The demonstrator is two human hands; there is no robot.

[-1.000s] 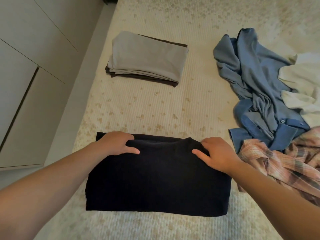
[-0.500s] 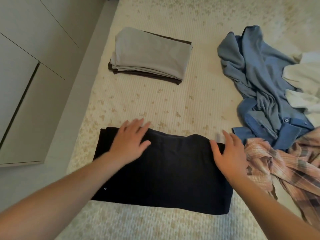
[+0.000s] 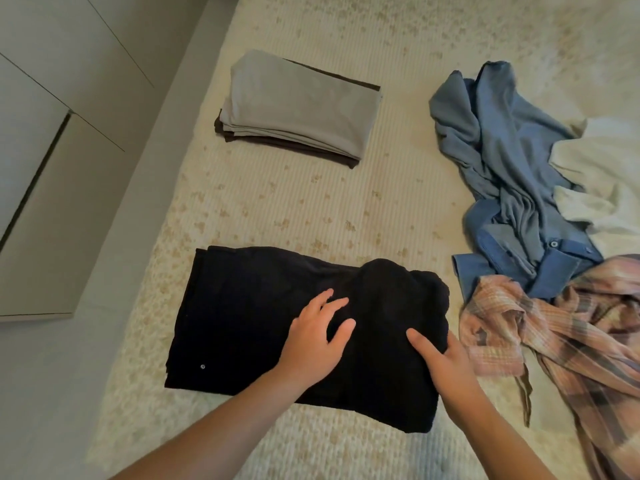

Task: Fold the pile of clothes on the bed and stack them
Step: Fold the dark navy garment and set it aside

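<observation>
A black garment (image 3: 242, 313) lies folded on the cream bedspread (image 3: 311, 209) in front of me. My left hand (image 3: 315, 337) presses flat on its middle with straight fingers. My right hand (image 3: 440, 358) grips the garment's right end, thumb on top and fingers under the fabric, and that end bulges upward. Farther back lies a stack of folded clothes, a grey piece (image 3: 301, 102) on top of a dark brown one (image 3: 287, 143). At the right sits the unfolded pile: a blue shirt (image 3: 502, 157), a pink plaid shirt (image 3: 561, 330) and a cream garment (image 3: 602, 181).
The bed's left edge runs diagonally beside a pale floor strip (image 3: 52, 393). White cupboard doors (image 3: 45, 188) stand at the far left. Bare bedspread lies between the black garment and the folded stack.
My left hand slid from the garment's upper left toward its middle. My right hand went from lying flat at the right edge to gripping it and lifting that end inward.
</observation>
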